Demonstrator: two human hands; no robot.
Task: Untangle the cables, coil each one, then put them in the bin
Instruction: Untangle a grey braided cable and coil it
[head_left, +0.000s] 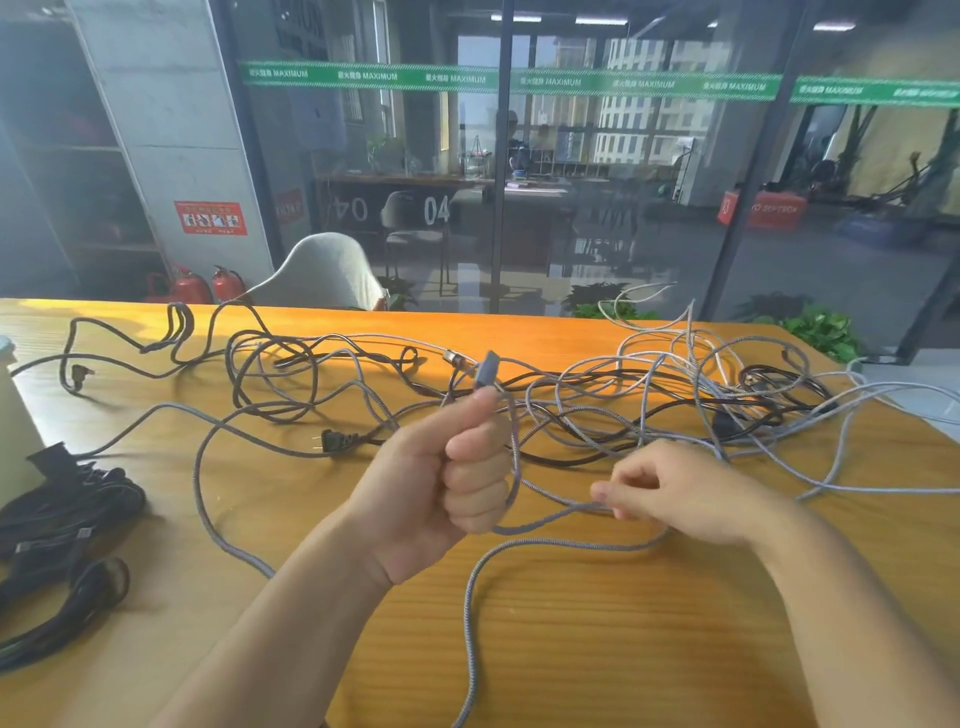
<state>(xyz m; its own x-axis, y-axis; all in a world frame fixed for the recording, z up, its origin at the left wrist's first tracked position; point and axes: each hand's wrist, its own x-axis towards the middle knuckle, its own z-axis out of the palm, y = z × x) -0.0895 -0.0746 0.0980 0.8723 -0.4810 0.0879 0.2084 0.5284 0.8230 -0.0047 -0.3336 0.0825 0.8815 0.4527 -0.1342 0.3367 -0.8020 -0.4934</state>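
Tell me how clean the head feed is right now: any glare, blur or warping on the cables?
Head view: sun patch across the table behind the tangle, no blown-out glare; left hand, right hand and grey braided cable sharp; wide-angle bending at edges; glass wall reflections muddle the background.

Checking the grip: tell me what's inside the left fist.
The left hand grips a grey braided cable, its connector sticking out above. Curled fingers hide how many loops it holds.
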